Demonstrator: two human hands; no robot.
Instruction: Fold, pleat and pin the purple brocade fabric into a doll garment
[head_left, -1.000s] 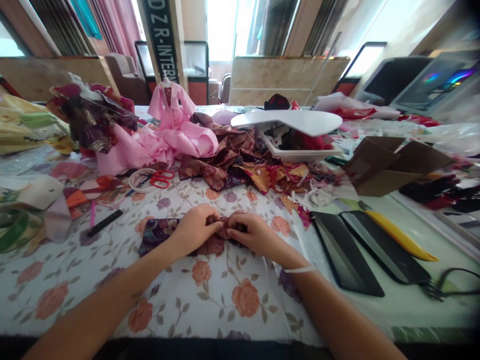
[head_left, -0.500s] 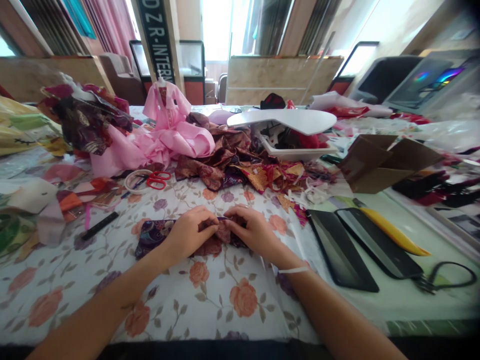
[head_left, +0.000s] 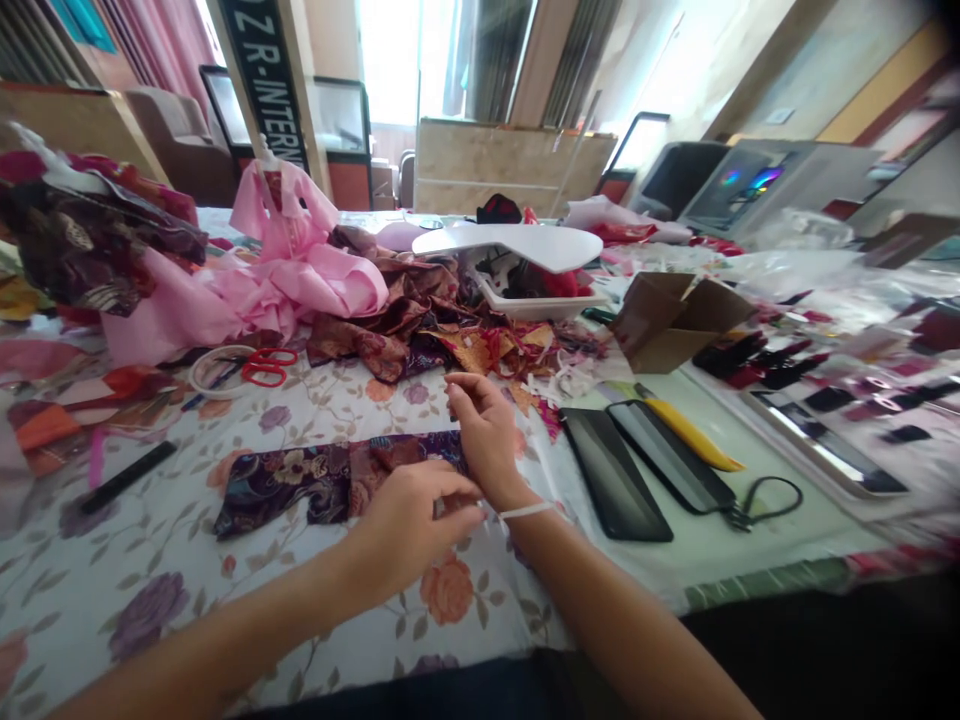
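A piece of dark purple floral cloth (head_left: 289, 485) with a reddish-brown panel lies on the flowered tablecloth (head_left: 247, 610). My left hand (head_left: 412, 520) is over the cloth's near right side, thumb and fingers closed together beside my right wrist. Whatever those fingertips pinch is too small to make out. My right hand (head_left: 487, 435), a white band on its wrist, is raised at the cloth's right end. Its fingers are curled towards the thumb, and anything between them is too small to name.
Red-handled scissors (head_left: 270, 367) lie by a white tape roll (head_left: 217, 372) at left, with a black strip (head_left: 129, 477) nearer. Behind are a pink doll dress (head_left: 285, 230) and crumpled brocade (head_left: 405, 290). To the right are a dark phone-like slab (head_left: 615, 475) and a cardboard box (head_left: 675, 325).
My fingers have come off the cloth's middle. My right hand has risen, my left has moved nearer and right, and more of the cloth shows. The view has turned right.
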